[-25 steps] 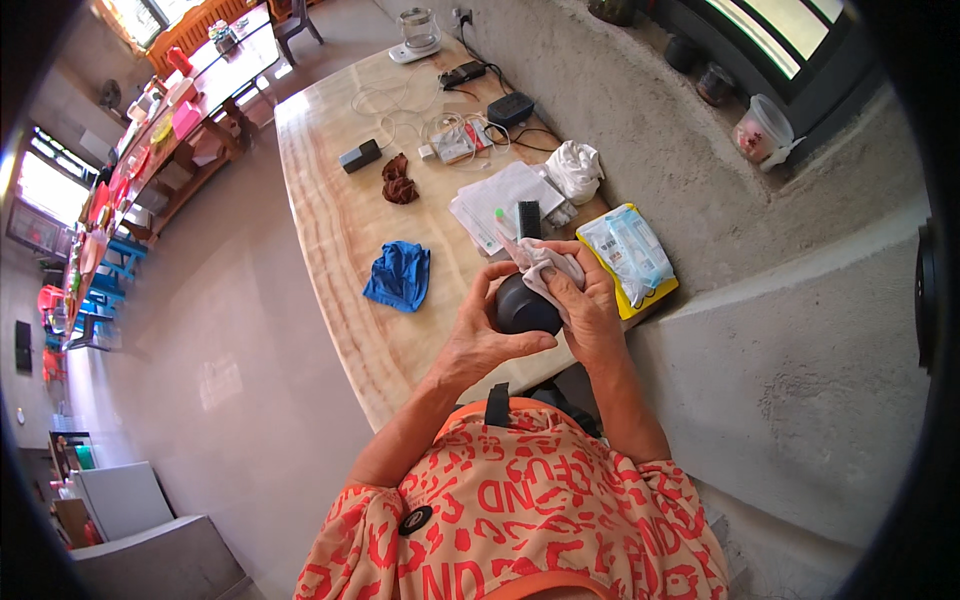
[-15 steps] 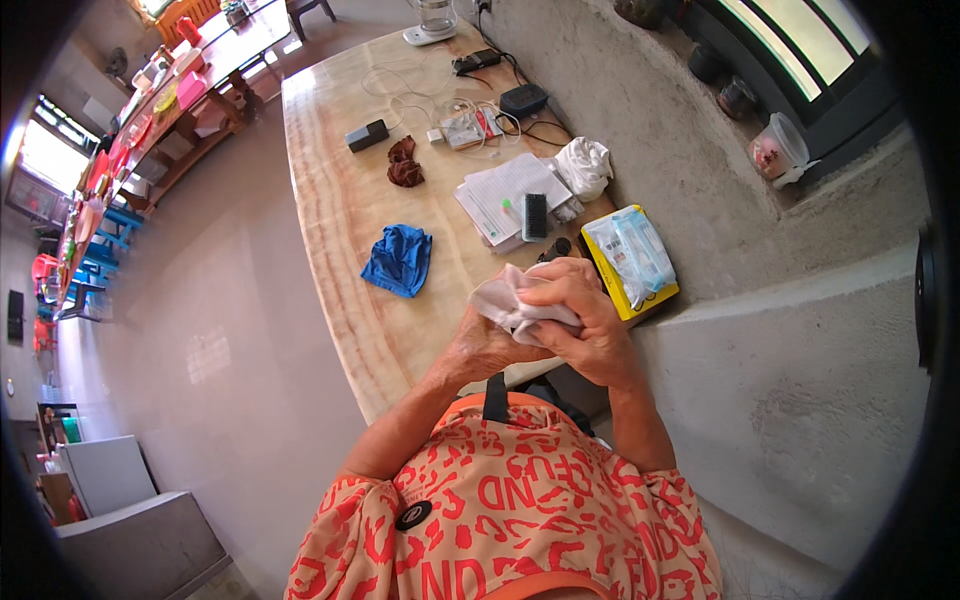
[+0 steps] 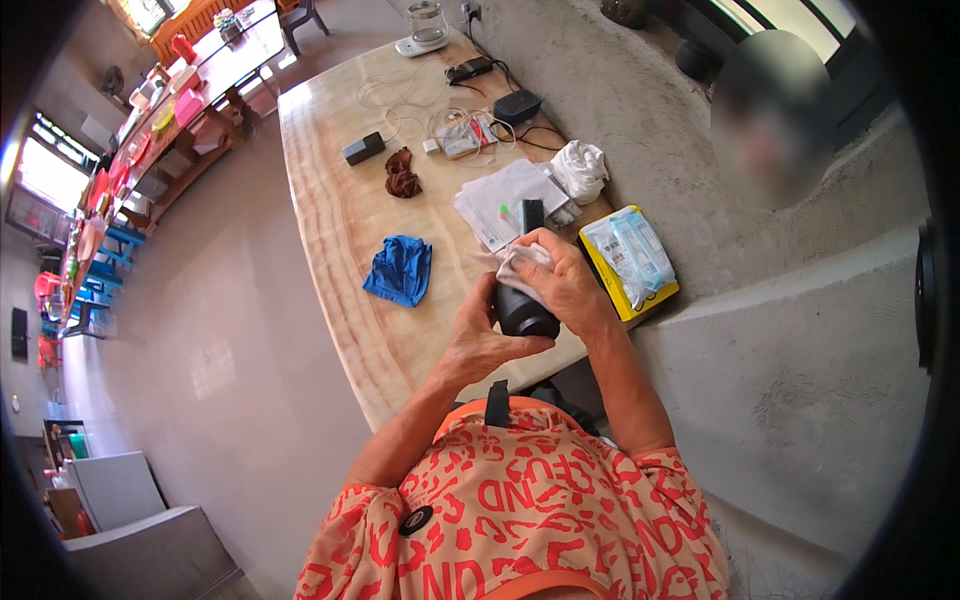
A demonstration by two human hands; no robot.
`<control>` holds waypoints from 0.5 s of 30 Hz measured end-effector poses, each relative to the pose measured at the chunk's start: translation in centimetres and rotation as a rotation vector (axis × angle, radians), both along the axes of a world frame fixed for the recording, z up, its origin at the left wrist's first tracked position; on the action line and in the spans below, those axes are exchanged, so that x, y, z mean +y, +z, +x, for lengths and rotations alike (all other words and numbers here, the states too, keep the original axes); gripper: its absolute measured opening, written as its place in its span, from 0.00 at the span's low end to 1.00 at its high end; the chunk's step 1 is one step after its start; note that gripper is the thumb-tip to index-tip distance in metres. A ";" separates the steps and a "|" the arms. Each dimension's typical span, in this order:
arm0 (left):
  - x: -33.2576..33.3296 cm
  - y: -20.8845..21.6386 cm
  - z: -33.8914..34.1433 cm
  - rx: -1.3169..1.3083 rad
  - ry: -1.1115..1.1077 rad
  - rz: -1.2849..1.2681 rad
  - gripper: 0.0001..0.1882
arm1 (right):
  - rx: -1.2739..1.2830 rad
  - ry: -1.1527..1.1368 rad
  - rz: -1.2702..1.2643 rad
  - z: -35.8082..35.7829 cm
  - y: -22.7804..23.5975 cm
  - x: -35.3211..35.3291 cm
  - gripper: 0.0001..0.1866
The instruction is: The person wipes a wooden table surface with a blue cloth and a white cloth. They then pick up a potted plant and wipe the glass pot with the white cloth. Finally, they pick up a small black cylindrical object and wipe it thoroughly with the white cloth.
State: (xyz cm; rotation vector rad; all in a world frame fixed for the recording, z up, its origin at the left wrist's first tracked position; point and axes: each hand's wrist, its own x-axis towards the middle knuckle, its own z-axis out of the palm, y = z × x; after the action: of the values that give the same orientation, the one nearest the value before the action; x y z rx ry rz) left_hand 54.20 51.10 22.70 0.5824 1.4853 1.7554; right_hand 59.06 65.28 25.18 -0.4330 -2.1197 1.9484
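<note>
Over the near right part of the table, my left hand (image 3: 480, 335) is wrapped around a black cylindrical object (image 3: 522, 313) with a rounded, tilted end toward me; its exact kind does not show. My right hand (image 3: 568, 285) grips a pale pinkish-white cloth (image 3: 524, 262) and presses it against the far end of that object, hiding that end. Just beyond the hands are a black-bristled brush (image 3: 532, 214) and some loose papers (image 3: 495, 200). To the left of my hands, a crumpled blue cloth (image 3: 400, 270) lies on the marbled table (image 3: 340, 230).
Right of my hands is a yellow-edged box (image 3: 626, 262) topped with a plastic packet. A bunched white cloth (image 3: 580, 170), brown cloth (image 3: 402, 175), dark small box (image 3: 364, 149), cables and a black adapter (image 3: 517, 105) lie farther off. A concrete wall (image 3: 760, 330) borders the right side.
The hands have turned and parted slightly, bringing the black cylindrical object into view beneath the cloth. My right hand and the cloth have shifted to its far end.
</note>
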 end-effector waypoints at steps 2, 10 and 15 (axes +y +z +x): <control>-0.2 0.7 -0.2 -0.067 0.001 0.049 0.42 | 0.018 -0.051 -0.393 0.1 -0.1 0.2 0.08; 0.4 1.5 -0.7 -0.470 -0.014 0.283 0.41 | 0.524 -0.224 -0.331 4.3 -1.7 -3.6 0.16; 1.0 0.7 0.5 -0.593 -0.056 0.343 0.36 | 0.577 -0.276 0.091 5.3 -2.9 -4.3 0.19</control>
State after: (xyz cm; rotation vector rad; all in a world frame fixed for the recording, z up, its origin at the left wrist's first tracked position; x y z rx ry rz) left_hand 54.68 52.08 23.41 0.2267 0.7621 1.9310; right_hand 64.38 61.00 22.30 -0.1125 -1.6691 1.5717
